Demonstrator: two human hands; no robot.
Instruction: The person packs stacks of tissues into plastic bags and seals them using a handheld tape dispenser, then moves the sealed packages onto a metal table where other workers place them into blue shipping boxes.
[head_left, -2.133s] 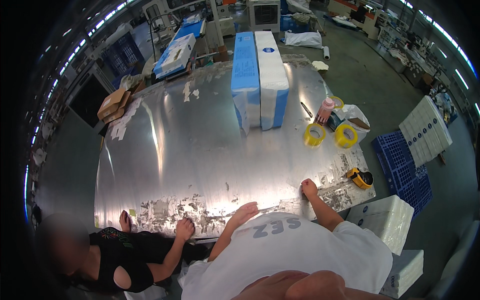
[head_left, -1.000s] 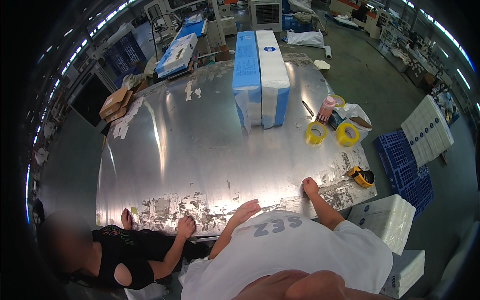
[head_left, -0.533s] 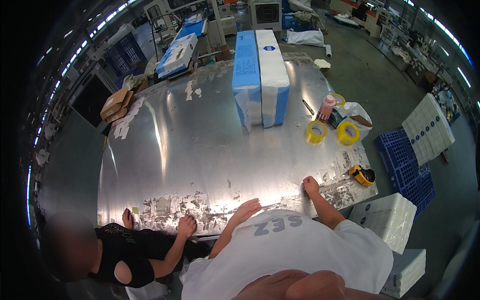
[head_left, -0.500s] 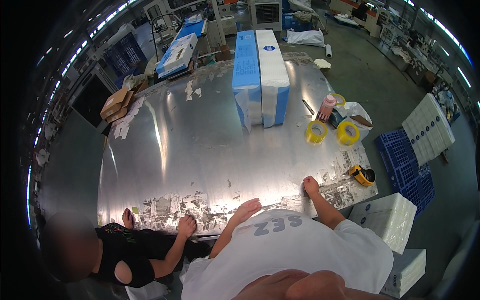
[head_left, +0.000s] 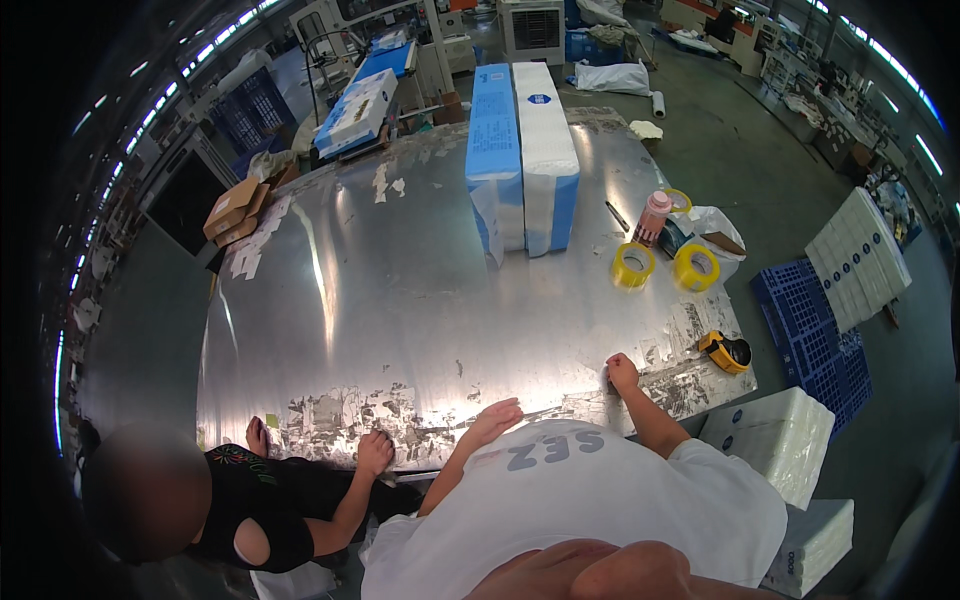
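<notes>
My left hand point(head_left: 495, 418) lies flat, fingers stretched out, on the near edge of a big shiny metal table point(head_left: 400, 290), among patches of torn white residue point(head_left: 340, 415). My right hand point(head_left: 620, 371) rests curled into a fist on the same edge, further right, beside more flaky residue point(head_left: 690, 375). I cannot tell whether anything is inside the fist. A yellow and black tool point(head_left: 727, 352) lies near the table's right corner, a short way from my right hand.
A person in black at the lower left has a hand point(head_left: 375, 452) on the table edge. Two long blue and white packs point(head_left: 522, 150) lie at the back. Two yellow tape rolls point(head_left: 632, 265), a pink bottle point(head_left: 653, 215), a blue crate point(head_left: 805, 320) and white packs point(head_left: 775, 435) are to the right.
</notes>
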